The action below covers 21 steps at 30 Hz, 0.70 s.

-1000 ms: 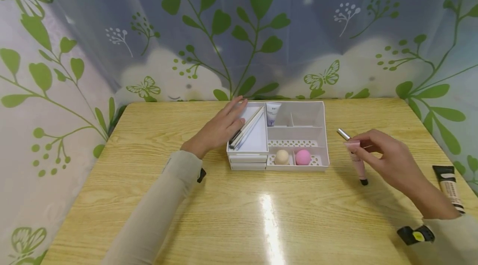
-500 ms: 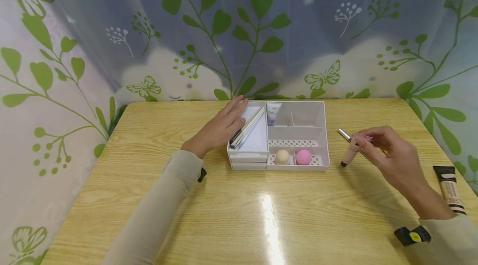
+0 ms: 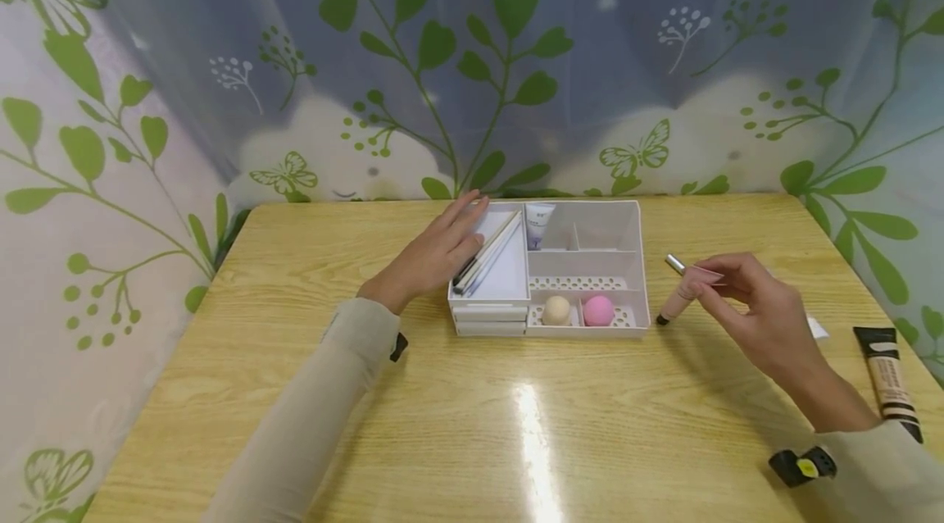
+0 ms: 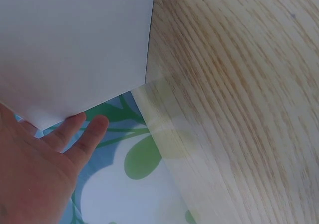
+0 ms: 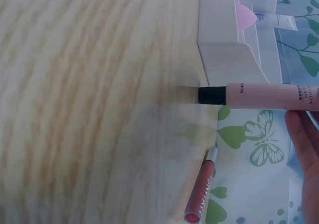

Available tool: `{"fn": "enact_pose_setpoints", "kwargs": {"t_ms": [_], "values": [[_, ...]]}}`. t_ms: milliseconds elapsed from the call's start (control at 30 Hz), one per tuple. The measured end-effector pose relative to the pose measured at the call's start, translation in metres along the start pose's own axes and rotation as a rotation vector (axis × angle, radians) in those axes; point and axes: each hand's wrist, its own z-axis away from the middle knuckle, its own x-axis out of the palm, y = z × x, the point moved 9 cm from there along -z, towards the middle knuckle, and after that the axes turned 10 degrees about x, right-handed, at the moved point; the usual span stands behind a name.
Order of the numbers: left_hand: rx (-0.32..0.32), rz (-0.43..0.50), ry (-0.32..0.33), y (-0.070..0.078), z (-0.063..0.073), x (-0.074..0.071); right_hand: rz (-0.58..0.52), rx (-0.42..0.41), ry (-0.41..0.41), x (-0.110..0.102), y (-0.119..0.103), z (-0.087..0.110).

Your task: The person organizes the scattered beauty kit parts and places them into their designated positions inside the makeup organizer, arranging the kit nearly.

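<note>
My left hand [image 3: 431, 256] rests with extended fingers along the left side of a white desktop organizer [image 3: 590, 332]; in the left wrist view its fingertips lie at the organizer's wall [image 4: 75, 50]. Between thumb and fingers, my right hand [image 3: 763, 314] pinches a pink cosmetic tube [image 3: 678, 299] by its flat end. The tube slants over the table just right of the organizer, its black cap [image 5: 212, 95] pointing down and left. Behind it lies a lip gloss tube [image 5: 201, 190] with a silver cap.
The organizer holds several makeup brushes [image 3: 490, 256], a small white tube [image 3: 538, 226], a beige makeup sponge [image 3: 556, 311] and a pink one [image 3: 598, 311]. A black-and-beige tube [image 3: 888, 375] lies by the table's right edge. A small white piece [image 3: 817, 328] shows beside the right hand.
The right hand has turned the pink tube so its cap swung from pointing toward me to pointing left, near the organizer. The white piece has come into sight. The left hand stays put.
</note>
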Motion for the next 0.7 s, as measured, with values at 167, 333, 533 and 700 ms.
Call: {"fn": "enact_pose_setpoints", "kwargs": {"t_ms": [167, 333, 533, 700], "values": [[0.000, 0.011, 0.003, 0.000, 0.002, 0.000, -0.001, 0.020, -0.023, 0.006, 0.008, 0.001], [0.003, 0.014, 0.004, -0.001, 0.001, 0.001, -0.010, 0.015, -0.043, 0.009, 0.008, 0.001], [0.004, 0.021, 0.010, 0.001, 0.000, 0.000, -0.027, -0.038, -0.024, 0.003, -0.003, -0.006], [0.003, 0.032, 0.014, 0.000, 0.000, 0.000, -0.075, -0.050, -0.020, 0.000, -0.011, -0.013]]}}
